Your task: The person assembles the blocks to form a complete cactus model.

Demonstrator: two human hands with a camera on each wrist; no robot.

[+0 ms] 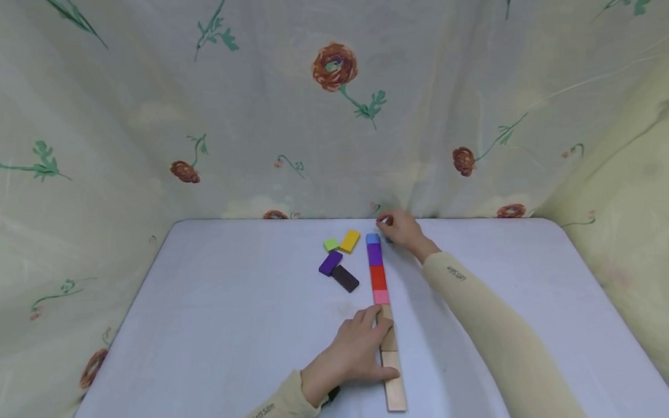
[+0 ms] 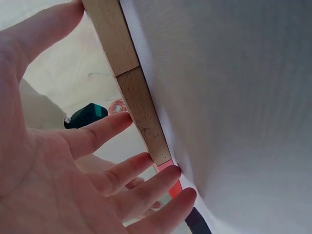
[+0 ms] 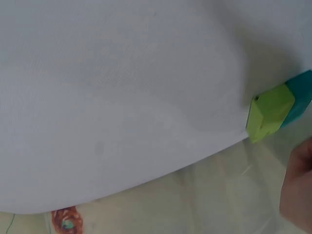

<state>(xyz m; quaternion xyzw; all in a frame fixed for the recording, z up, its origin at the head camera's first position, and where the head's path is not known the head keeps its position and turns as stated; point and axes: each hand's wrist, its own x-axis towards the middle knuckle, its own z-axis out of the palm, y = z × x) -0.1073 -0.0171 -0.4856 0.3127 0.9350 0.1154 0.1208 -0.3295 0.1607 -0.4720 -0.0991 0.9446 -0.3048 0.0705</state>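
Four loose blocks, lime (image 1: 331, 245), yellow (image 1: 349, 241), dark purple (image 1: 330, 262) and black (image 1: 345, 279), are lying to the left of a straight row of blocks (image 1: 379, 278), which is running from light blue at the far end through purple, red and pink to bare wood. A green block (image 3: 270, 109) and a teal block (image 3: 301, 97) are touching near the far edge, the right hand partly blocking the head camera's view of the teal one. A white tabletop (image 1: 233, 311) is supporting everything; flowered cloth (image 1: 242, 101) is hanging behind and at both sides. The left hand (image 1: 356, 353) is spreading its fingers along the wooden blocks (image 1: 395, 396), touching them. The right hand (image 1: 404, 229) is curling its fingers beyond the row; whether it is gripping anything cannot be told.
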